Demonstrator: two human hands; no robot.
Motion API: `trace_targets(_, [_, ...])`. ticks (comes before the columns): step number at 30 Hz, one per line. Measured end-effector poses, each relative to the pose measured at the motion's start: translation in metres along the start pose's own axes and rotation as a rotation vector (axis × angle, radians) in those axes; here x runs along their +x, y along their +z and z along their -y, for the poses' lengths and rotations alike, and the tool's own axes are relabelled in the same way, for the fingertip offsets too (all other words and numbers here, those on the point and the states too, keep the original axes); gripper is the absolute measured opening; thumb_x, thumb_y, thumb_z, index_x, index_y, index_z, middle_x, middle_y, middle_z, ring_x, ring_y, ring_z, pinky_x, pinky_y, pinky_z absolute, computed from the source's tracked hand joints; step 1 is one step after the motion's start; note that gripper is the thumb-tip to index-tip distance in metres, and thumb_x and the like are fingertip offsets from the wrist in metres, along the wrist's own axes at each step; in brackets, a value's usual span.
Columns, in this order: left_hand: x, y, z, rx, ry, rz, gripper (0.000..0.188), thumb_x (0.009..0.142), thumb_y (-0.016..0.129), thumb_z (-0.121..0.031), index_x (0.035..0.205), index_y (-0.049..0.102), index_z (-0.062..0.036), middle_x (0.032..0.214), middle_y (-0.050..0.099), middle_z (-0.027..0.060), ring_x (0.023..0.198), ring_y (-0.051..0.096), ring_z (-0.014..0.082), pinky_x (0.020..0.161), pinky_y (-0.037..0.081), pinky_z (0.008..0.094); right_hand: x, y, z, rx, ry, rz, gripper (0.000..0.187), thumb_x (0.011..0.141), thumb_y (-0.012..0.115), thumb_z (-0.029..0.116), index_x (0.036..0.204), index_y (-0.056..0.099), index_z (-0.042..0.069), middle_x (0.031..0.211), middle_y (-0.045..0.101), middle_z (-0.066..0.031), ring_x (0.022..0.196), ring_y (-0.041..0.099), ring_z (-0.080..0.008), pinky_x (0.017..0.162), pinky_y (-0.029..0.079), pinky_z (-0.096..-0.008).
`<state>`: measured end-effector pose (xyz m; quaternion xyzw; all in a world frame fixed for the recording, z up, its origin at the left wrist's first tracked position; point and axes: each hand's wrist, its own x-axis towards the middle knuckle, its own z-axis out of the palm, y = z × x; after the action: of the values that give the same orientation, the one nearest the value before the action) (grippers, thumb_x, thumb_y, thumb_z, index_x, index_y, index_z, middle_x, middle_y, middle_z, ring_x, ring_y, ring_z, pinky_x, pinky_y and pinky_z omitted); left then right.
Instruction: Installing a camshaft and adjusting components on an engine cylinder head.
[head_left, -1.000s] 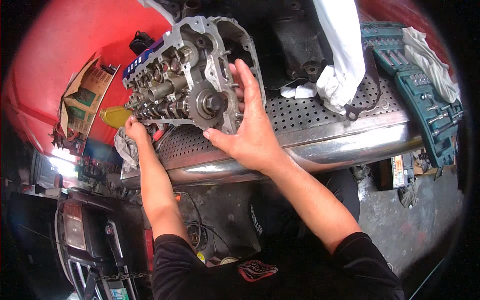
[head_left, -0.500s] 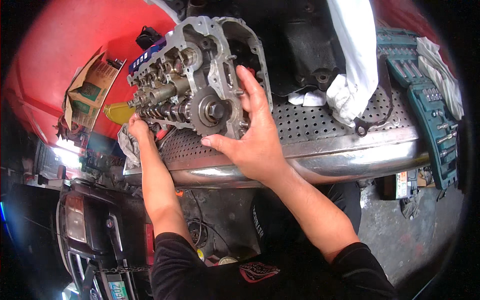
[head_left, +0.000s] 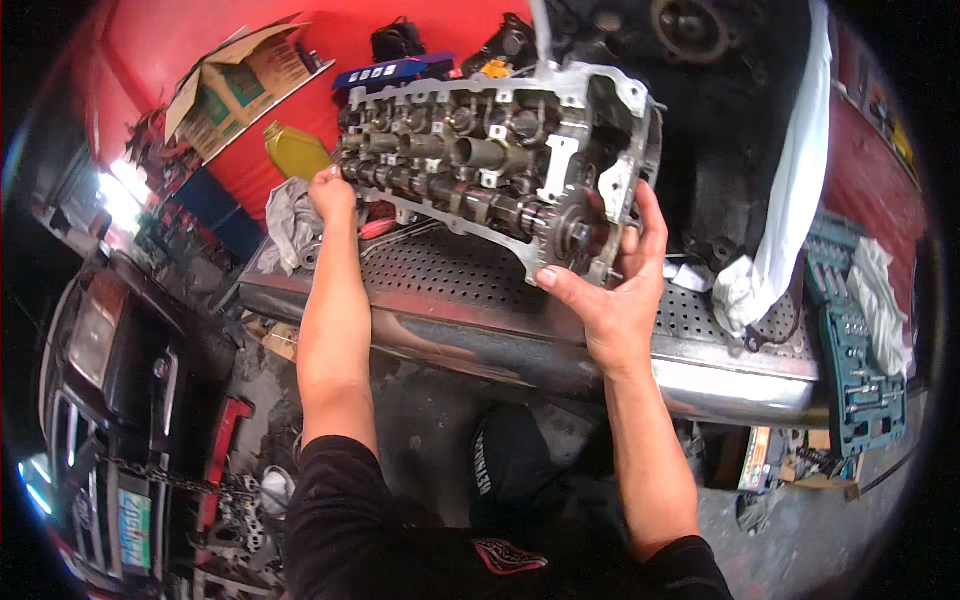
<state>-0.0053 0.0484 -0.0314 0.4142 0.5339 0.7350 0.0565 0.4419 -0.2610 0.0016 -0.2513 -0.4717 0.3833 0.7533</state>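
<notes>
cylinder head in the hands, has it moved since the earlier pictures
Yes: the cylinder head has swung its gear end rightward, closer to the right end of the perforated bench.

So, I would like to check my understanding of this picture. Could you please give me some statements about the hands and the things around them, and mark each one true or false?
1. The right hand is beside the gear on the cylinder head. True.
2. The left hand is holding the yellow bottle. False: it is at the left end of the cylinder head.
3. A white cloth lies over part of the green tool case. True.
4. The tool case is closed. False: it is open, with tools showing.
5. The bench has a perforated top. True.
6. The cardboard box is to the right of the cylinder head. False: it is to the left.
</notes>
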Motion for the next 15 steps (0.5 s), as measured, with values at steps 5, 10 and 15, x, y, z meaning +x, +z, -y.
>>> trace_targets(5, [-0.016, 0.002, -0.023, 0.153, 0.040, -0.065, 0.021, 0.099, 0.068, -0.018, 0.097, 0.073, 0.0015, 0.088, 0.073, 0.0114, 0.081, 0.066, 0.0208, 0.078, 0.051, 0.0371, -0.003, 0.008, -0.008, -0.179, -0.163, -0.075, 0.118, 0.066, 0.100, 0.017, 0.157, 0.025, 0.005, 0.128, 0.060, -0.0131, 0.114, 0.057, -0.0213, 0.102, 0.047, -0.0361])
trace_targets(10, [-0.023, -0.001, -0.043, 0.228, 0.039, -0.055, 0.027, 0.097, 0.072, -0.026, 0.098, 0.074, 0.0009, 0.093, 0.076, 0.0185, 0.086, 0.071, 0.0288, 0.084, 0.052, 0.0419, -0.002, 0.011, -0.011, -0.211, -0.124, -0.142, 0.106, 0.070, 0.099, 0.022, 0.151, 0.033, 0.002, 0.126, 0.059, -0.0128, 0.112, 0.056, -0.0202, 0.100, 0.046, -0.0357])
trace_targets(15, [-0.027, -0.002, -0.052, 0.270, 0.028, -0.036, 0.030, 0.096, 0.072, -0.030, 0.099, 0.074, -0.0002, 0.094, 0.076, 0.0205, 0.089, 0.072, 0.0316, 0.085, 0.052, 0.0433, -0.003, 0.013, -0.014, -0.316, -0.129, -0.209, 0.094, 0.075, 0.096, 0.026, 0.144, 0.038, 0.000, 0.125, 0.058, -0.0118, 0.108, 0.054, -0.0183, 0.095, 0.046, -0.0344])
